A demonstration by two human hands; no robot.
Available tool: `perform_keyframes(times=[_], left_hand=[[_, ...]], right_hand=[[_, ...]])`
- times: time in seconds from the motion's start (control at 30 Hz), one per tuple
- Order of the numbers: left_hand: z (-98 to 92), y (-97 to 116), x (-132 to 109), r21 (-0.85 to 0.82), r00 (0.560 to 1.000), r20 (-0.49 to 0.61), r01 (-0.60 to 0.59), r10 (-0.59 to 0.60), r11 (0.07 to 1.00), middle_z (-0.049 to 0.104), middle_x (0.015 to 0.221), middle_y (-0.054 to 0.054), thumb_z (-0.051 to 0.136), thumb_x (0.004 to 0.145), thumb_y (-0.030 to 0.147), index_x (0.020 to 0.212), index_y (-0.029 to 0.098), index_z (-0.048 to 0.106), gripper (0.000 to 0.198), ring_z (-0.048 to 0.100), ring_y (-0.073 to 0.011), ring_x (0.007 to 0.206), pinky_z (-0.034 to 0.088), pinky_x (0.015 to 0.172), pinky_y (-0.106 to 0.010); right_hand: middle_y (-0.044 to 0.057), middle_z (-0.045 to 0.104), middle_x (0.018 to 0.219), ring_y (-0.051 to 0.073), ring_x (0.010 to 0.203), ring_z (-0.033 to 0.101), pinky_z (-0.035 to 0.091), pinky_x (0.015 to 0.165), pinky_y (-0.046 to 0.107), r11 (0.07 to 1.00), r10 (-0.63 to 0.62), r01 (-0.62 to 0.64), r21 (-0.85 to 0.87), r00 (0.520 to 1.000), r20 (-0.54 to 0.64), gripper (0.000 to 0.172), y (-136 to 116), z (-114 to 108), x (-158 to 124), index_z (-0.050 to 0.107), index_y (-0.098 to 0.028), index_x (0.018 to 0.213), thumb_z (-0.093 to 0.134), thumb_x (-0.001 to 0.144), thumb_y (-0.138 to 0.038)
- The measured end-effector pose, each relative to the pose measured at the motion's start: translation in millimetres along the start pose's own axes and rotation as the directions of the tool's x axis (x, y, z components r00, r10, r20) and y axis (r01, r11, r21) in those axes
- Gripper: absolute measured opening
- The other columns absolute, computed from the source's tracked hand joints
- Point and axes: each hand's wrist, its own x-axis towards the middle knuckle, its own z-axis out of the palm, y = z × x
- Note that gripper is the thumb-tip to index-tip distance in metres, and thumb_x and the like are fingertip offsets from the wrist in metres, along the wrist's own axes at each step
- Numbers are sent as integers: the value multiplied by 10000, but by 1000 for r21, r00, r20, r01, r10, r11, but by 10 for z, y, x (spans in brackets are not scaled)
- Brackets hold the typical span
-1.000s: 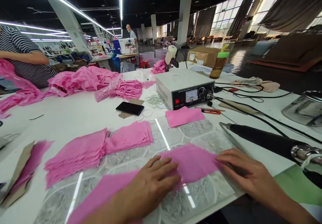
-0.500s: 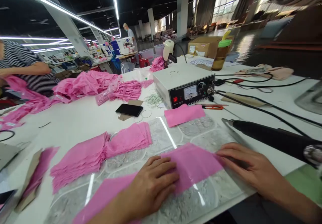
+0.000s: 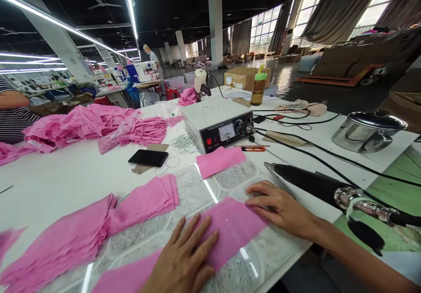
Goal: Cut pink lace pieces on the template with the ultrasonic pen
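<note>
A pink fabric piece (image 3: 235, 227) lies on the clear patterned mat (image 3: 187, 212) in front of me. My left hand (image 3: 186, 258) rests on its left part with fingers spread. My right hand (image 3: 279, 209) touches its upper right edge, fingers stretched out and thumb side hidden. Under my left wrist runs more pink fabric (image 3: 126, 273). To the left are two overlapping stacks of pink pieces, a larger stack (image 3: 62, 240) and a smaller stack (image 3: 146, 201). Another folded pink piece (image 3: 220, 161) lies beyond my hands.
A control box (image 3: 226, 130) with a gauge stands behind the mat. Right of my right hand lies a black handheld tool (image 3: 305, 183) with a cable. Around are a phone (image 3: 148, 157), orange thread snips (image 3: 253, 148), a lidded pot (image 3: 365, 133), a bottle (image 3: 258, 90) and a pink heap (image 3: 82, 124).
The view has turned right, bringing the pot into sight. My left hand's fingers have spread on the fabric. My right hand stays at its right edge.
</note>
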Motion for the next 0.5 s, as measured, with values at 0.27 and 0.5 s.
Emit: perform_keyframes(times=[0.27,0.5], left_hand=[[68,-48,-6,75,998,-54,-26,30,997,499,1450,-54,386,1000,492,1444,195,442,538,344,-254,1412,120,1206,-404],[51,-84,21,-33,999,-30,-41,40,999,497,1450,-72,450,978,509,1462,223,413,564,391,-264,1386,188,1193,-420]], right_hand=[[81,650,1196,235,1117,584,538,898,402,998,-36,37,-51,999,15,267,-34,-3,66,723,-319,1128,560,937,-230],[92,679,1072,196,974,659,576,790,308,999,34,-32,11,980,-194,280,-18,7,-98,730,-233,1037,480,933,-161]])
